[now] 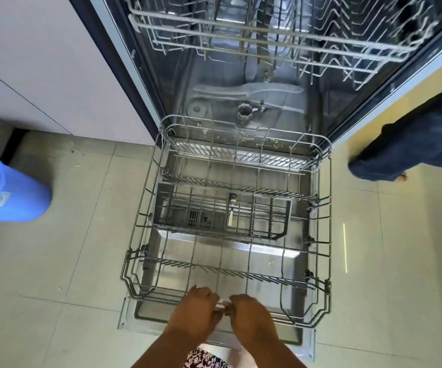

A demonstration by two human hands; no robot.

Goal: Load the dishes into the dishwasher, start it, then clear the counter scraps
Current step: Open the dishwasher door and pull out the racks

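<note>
The dishwasher stands open, its door (305, 338) lowered flat over the floor. The grey wire lower rack (140, 208) is pulled out over the door. A dark cutlery basket (267, 216) sits in its middle with a single spoon (232, 205) standing in it. The rest of the rack holds no dishes. My left hand (196, 312) and my right hand (251, 314) are side by side, both closed over the rack's front rail at its centre. The upper rack (267, 38) hangs partly out at the top, also without dishes. The tub floor shows the spray arm (249, 91).
A blue plastic bin (7, 187) stands on the tiled floor at the left. White cabinet fronts (42, 62) flank the dishwasher's left side. At the right another person's dark trouser leg and foot (400, 155) stand close to the rack's corner, against a yellow surface.
</note>
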